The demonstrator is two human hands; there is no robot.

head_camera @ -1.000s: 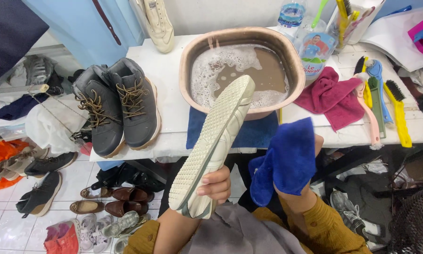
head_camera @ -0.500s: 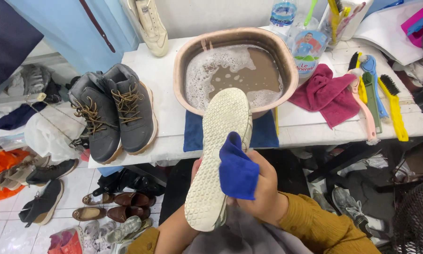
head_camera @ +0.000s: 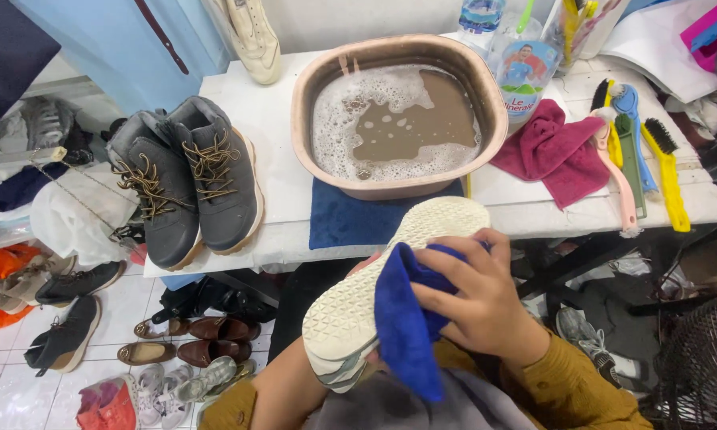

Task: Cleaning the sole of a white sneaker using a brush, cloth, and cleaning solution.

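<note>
A white shoe [head_camera: 374,295] is held sole up in front of me, its toe pointing at the table. My right hand [head_camera: 478,299] presses a blue cloth [head_camera: 406,326] against the middle of the sole. My left hand [head_camera: 366,267] is almost hidden under the shoe and grips it from below; only the forearm and a fingertip show. Just beyond the toe, a pink basin [head_camera: 315,95] of brown soapy water stands on a dark blue towel [head_camera: 350,219] on the white table [head_camera: 275,183].
A pair of grey boots [head_camera: 187,179] stands on the table's left part. A magenta cloth [head_camera: 554,151] and several brushes [head_camera: 641,155] lie to the right. Many shoes [head_camera: 175,350] are scattered on the tiled floor at the left. A fan grille [head_camera: 701,366] is at lower right.
The shoe has dropped lower and tilted flatter. My right hand brought the blue cloth from beside the shoe onto the sole and now presses it there.
</note>
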